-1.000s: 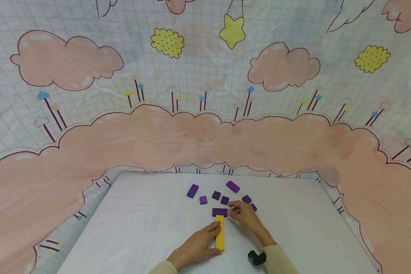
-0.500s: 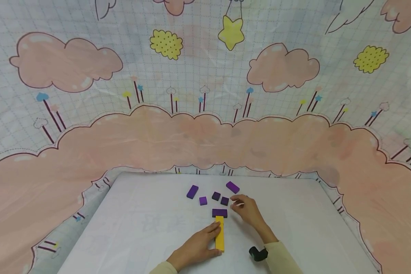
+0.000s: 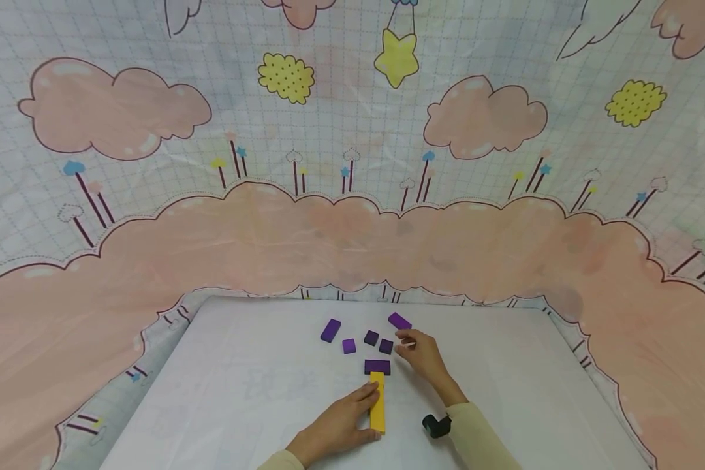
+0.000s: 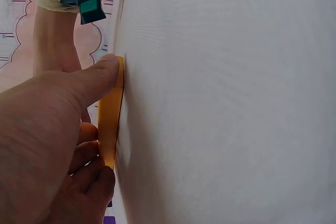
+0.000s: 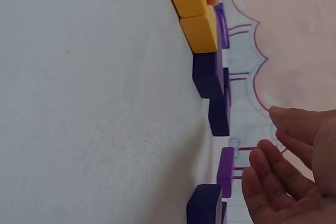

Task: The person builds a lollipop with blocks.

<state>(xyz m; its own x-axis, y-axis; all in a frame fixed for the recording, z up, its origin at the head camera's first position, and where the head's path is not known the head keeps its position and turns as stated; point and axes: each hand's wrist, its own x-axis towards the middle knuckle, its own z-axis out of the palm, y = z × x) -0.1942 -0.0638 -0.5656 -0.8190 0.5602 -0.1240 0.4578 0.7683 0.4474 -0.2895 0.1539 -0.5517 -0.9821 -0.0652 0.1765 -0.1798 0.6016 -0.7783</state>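
In the head view my left hand (image 3: 341, 421) holds a short row of yellow blocks (image 3: 378, 411) flat on the table, thumb at the near end and fingers along the left side. A seam between two yellow pieces (image 5: 199, 32) shows in the right wrist view. Crosswise against the row's far end lies a purple rectangular block (image 3: 377, 367). My right hand (image 3: 424, 359) hovers with loosely bent fingers and nothing between them, its fingertips close to a dark purple cube (image 3: 386, 346). Another dark cube (image 3: 371, 337) sits just beyond that one.
Farther back lie a lighter purple cube (image 3: 349, 346) and two purple rectangular blocks, one at left (image 3: 331, 330), another at right (image 3: 399, 320). More purple blocks are hidden behind the right hand. A black wrist camera (image 3: 437, 426) sticks out from the right sleeve. Patterned cloth (image 3: 352, 241) rises behind the white table (image 3: 241, 365).
My right hand has shifted slightly away from the crosswise purple block and now covers the two purple blocks seen on the right earlier. The left hand and yellow row stay in place.
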